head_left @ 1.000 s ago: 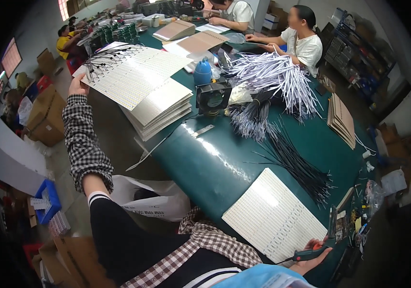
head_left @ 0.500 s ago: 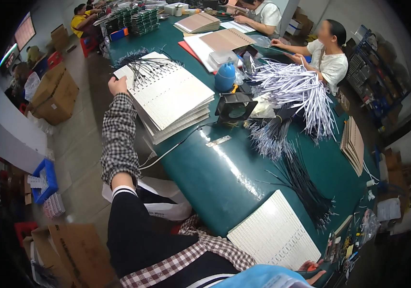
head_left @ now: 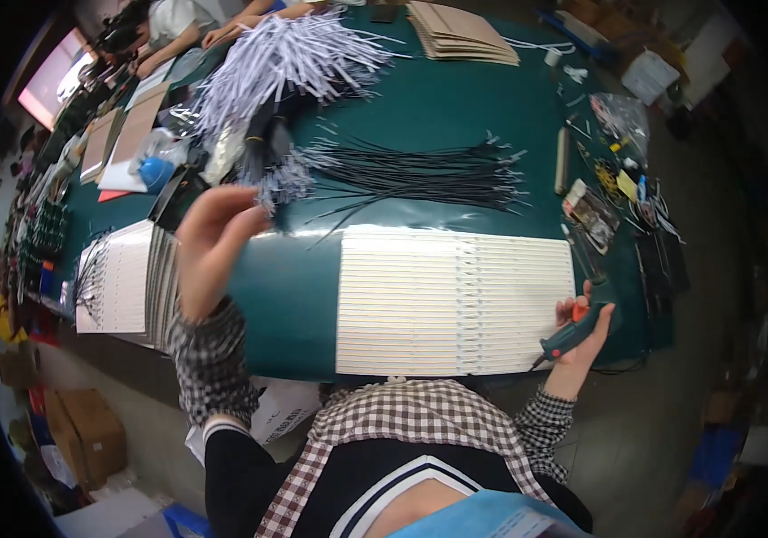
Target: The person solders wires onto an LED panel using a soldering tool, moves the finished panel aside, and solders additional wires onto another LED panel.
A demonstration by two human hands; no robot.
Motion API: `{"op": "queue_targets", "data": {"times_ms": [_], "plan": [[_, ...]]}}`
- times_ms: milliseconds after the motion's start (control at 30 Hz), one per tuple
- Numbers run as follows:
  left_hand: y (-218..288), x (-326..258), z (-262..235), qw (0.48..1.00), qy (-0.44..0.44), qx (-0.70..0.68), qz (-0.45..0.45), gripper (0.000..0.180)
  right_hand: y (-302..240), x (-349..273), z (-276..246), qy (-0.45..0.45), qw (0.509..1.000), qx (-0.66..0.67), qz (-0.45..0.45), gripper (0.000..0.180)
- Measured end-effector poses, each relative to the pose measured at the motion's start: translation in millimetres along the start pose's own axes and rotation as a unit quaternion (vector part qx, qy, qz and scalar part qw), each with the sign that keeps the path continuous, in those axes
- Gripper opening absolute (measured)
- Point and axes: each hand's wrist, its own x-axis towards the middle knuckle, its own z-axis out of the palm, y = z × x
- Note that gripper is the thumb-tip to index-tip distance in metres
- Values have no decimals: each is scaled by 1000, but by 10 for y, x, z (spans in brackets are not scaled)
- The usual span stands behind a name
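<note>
One stack of white boards (head_left: 124,282), far L of green tbl (head_left: 290,300), w/ thin black leads (head_left: 88,280) across its L part. Next, L hand (head_left: 218,242): raised above tbl, blurred; fingers bent, thumb held slightly apart from them, gap visible. Behind it, bundle of white wires (head_left: 290,63), fanned out, far side of tbl. Ctr to R: single white board (head_left: 402,300), flat at near edge of tbl, directly in front of person. Black wires (head_left: 420,175) lie loose just beyond it, approx. side to side. Brown boards (head_left: 465,36) stacked at far edge. R hand (head_left: 586,336): fingers closed round green tool (head_left: 568,337) w/ orange part, at board's R edge; contact w/ board: cannot tell. Far R: small parts & plastic bags (head_left: 626,125), along tbl edge.
</note>
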Motion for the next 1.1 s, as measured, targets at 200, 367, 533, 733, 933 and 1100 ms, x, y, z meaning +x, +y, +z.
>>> {"op": "queue_targets", "data": {"times_ms": [200, 367, 533, 733, 933, 1100], "plan": [[-730, 1402, 1468, 948, -296, 114, 1, 41, -120, 95, -115, 23, 1000, 15, 7, 62], [-1330, 2104, 2257, 870, -270, 385, 145, 56, -132, 250, -303, -9, 997, 65, 31, 65], [-1459, 2150, 2522, 823, -374, 409, 124, 53, -87, 241, -354, -33, 997, 63, 35, 68], [-1517, 2071, 2597, 805, -384, 423, 158, 37, -29, 243, -407, -43, 996, 63, 43, 66], [-1372, 2040, 2359, 863, -319, 354, 168, 24, 60, 220, -383, -26, 995, 88, 29, 67], [-1214, 1983, 2210, 835, -272, 420, 229, 20, 141, 148, -326, -18, 996, 88, 26, 67]]}}
